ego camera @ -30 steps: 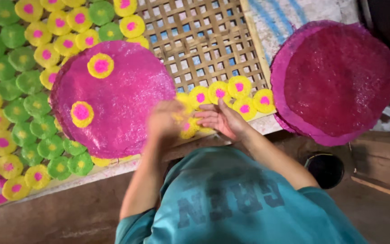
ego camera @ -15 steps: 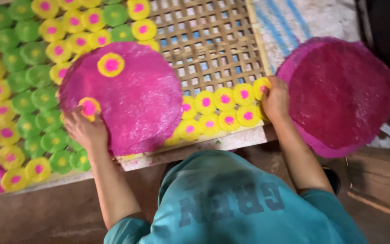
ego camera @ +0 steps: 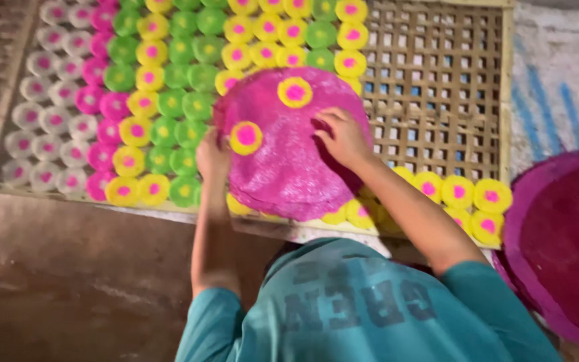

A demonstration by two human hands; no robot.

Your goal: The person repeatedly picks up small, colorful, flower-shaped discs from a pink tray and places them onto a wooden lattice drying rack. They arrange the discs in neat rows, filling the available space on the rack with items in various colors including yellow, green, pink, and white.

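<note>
A large round pink disc (ego camera: 289,167) lies on a woven bamboo tray (ego camera: 437,87), over rows of small coloured discs. Two small yellow discs with pink centres rest on it, one near its top (ego camera: 295,92) and one at its left (ego camera: 246,137). My left hand (ego camera: 212,157) curls around the big disc's left edge, just beside the left yellow disc. My right hand (ego camera: 343,137) lies on the disc's upper right part with fingers spread. A teal shirt fills the bottom of the view.
Small green (ego camera: 169,127), yellow (ego camera: 142,100), pink (ego camera: 98,70) and white (ego camera: 41,121) discs cover the tray's left part. A row of yellow discs (ego camera: 457,191) lines the front right edge. A second large pink disc (ego camera: 564,241) lies off the tray at right. The brown floor (ego camera: 68,281) is at lower left.
My right hand has moved left from the row of yellow discs onto the large pink disc. My left hand has slipped from the left yellow disc to the big disc's edge.
</note>
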